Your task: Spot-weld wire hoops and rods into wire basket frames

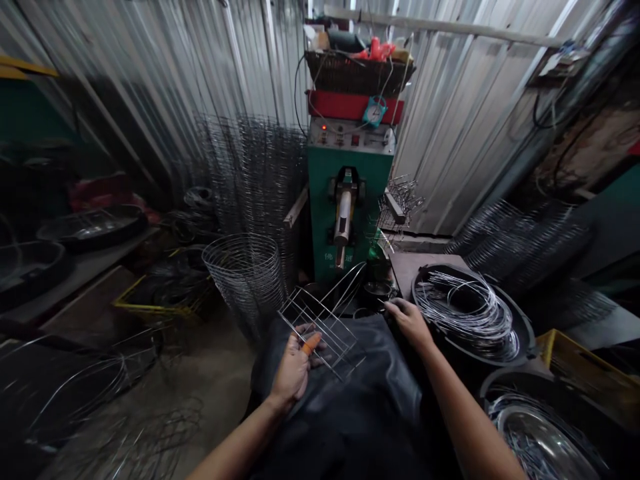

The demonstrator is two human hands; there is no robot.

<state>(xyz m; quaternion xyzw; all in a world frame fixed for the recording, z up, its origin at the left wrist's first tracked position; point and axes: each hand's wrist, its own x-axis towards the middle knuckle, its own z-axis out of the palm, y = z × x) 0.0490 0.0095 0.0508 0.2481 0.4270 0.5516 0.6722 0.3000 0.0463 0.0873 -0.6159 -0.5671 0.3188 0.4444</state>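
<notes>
My left hand (pixel 303 357) is closed round a small wire rack (pixel 327 327) made of crossing thin metal rods. An orange wrap covers one of its fingers. The rack tilts above the dark apron (pixel 350 407) on my lap, and a long bent wire loop (pixel 345 287) extends from its far side. To the right, my right hand (pixel 407 320) has its fingertips pressed together beside a dark bowl (pixel 379 290). A thin tip shows at those fingers, too small to name. Ahead stands a green spot welding machine (pixel 325 200) with a thick metal electrode (pixel 344 217).
A round black tub (pixel 525 340) of wire rings (pixel 460 307) stands at my right, near a second tub (pixel 487 383). Stacked wire hoops (pixel 245 267) rise left of the machine. A yellow crate (pixel 150 310) sits farther left. Loose wire (pixel 130 433) lies on the floor.
</notes>
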